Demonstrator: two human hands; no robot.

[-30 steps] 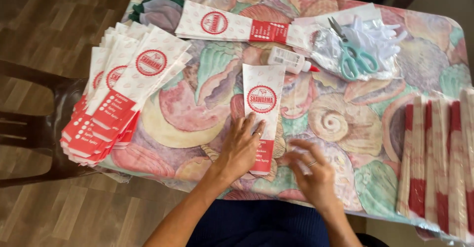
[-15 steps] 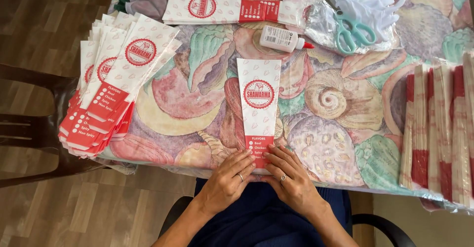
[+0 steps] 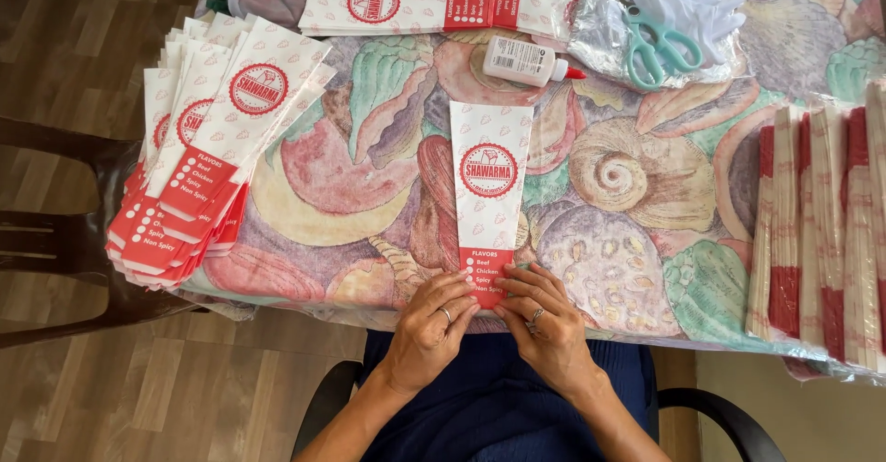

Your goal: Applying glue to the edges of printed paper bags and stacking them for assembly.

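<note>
I'm watching both hands working the near edge of the bench (image 3: 388, 240): the left hand (image 3: 429, 328) and the right hand (image 3: 544, 324) are pinching the red bottom end of a white paper sleeve (image 3: 489, 185), fingertips pressing it flat, neither hand clenched. The sleeve is lying lengthwise on the shell-patterned cloth, straight out from the hands. A fanned stack of finished sleeves (image 3: 198, 180) is sitting at the left, a glue bottle (image 3: 526, 60) and teal scissors (image 3: 651, 33) beyond, flat folded sleeves (image 3: 821, 231) at the right.
</note>
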